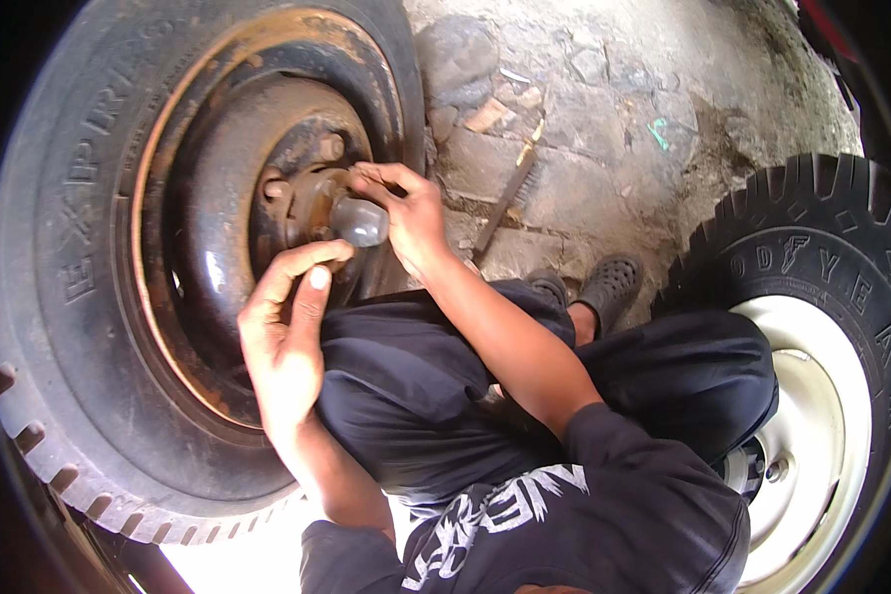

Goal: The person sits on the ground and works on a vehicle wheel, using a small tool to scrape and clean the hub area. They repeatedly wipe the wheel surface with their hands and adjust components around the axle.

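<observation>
A: Where are the hands?

B: At the centre of a large, rust-rimmed wheel (213,198) on the person's left. The right hand (413,216) bends its thumb and fingers at the upper edge of the hub (310,198), just above a rounded grey cap (366,225). The left hand (282,327) approaches from the near side, forefinger and thumb drawn close together beside the cap's lower edge.

A: And the cap itself?

B: It is at the hub's outer face, between the two hands, its smooth dome pointing away from the wheel.

A: Is either hand pinching something?

B: I can't make that out. The right fingertips partly hide their own contact, and nothing shows clearly between the left ones.

A: Why come from two sides?

B: Probably to steady the cap — one hand alone might let it tip. Sitting low, the bent knees in dark trousers (396,371) likely bring the hub within easy reach.

A: What else is around?

B: A thin, stick-like tool (508,193) lies on the stone floor (589,144) beyond the knees, near dark clogs (611,285). A second tyre (728,247) with a cream rim (851,381) is at the person's right.
</observation>
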`<action>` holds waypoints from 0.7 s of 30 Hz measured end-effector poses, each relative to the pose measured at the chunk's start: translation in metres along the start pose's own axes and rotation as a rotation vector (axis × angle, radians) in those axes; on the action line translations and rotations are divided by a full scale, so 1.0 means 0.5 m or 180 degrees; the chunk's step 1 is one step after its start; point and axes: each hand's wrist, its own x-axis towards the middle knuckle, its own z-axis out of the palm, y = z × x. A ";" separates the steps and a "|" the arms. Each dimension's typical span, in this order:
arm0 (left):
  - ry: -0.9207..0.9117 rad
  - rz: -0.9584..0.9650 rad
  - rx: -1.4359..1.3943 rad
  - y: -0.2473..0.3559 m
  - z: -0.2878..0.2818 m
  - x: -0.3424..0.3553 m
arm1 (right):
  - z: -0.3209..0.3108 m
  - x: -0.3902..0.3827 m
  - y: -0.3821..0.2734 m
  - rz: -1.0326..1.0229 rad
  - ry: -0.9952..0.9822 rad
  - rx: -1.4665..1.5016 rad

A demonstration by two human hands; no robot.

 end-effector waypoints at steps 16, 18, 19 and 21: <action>0.0001 0.0111 -0.0168 -0.012 -0.004 0.008 | -0.003 0.045 -0.005 -0.0098 -0.0018 -0.0256; 0.0045 0.0139 -0.0228 -0.015 -0.003 0.007 | -0.033 0.027 0.017 0.0135 0.0078 -0.0083; 0.0066 0.0037 -0.0287 -0.015 -0.002 0.004 | -0.042 0.014 0.020 0.0191 0.0013 -0.0055; 0.0150 0.0097 -0.0174 -0.013 -0.009 -0.003 | -0.060 0.001 0.007 0.0384 0.0416 0.0054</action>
